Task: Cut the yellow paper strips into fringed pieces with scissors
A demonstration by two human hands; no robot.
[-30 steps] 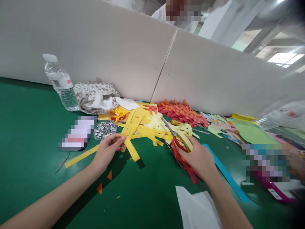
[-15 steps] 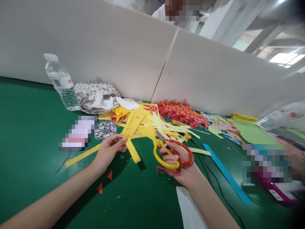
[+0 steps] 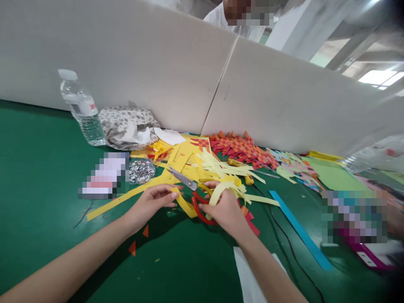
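Observation:
My left hand [image 3: 159, 199] pinches a yellow paper strip [image 3: 187, 205] between thumb and fingers; the strip's free end hangs to the right. In my right hand [image 3: 225, 207] is a pair of scissors [image 3: 191, 184] with one red and one yellow handle, the blades pointing up and left above the strip. A pale yellow strip [image 3: 217, 194] curls against the right hand's fingers. Behind both hands lies a heap of pale yellow strips [image 3: 217, 166] on yellow paper [image 3: 186, 153]. Red and orange scraps [image 3: 251, 223] lie partly hidden beside the right wrist.
Woven red-orange paper fish [image 3: 241, 149] are piled along the white partition [image 3: 142, 63]. Left stand a water bottle [image 3: 82, 109], a patterned pouch [image 3: 126, 122], a bag of googly eyes [image 3: 142, 170] and a phone [image 3: 105, 174]. A blue strip [image 3: 299, 229] and cable [image 3: 290, 246] lie right.
The scissors moved from the pale strips toward me, turned in my right hand, and came left beside the yellow strip. My left hand shifted slightly right and lower, still pinching the strip.

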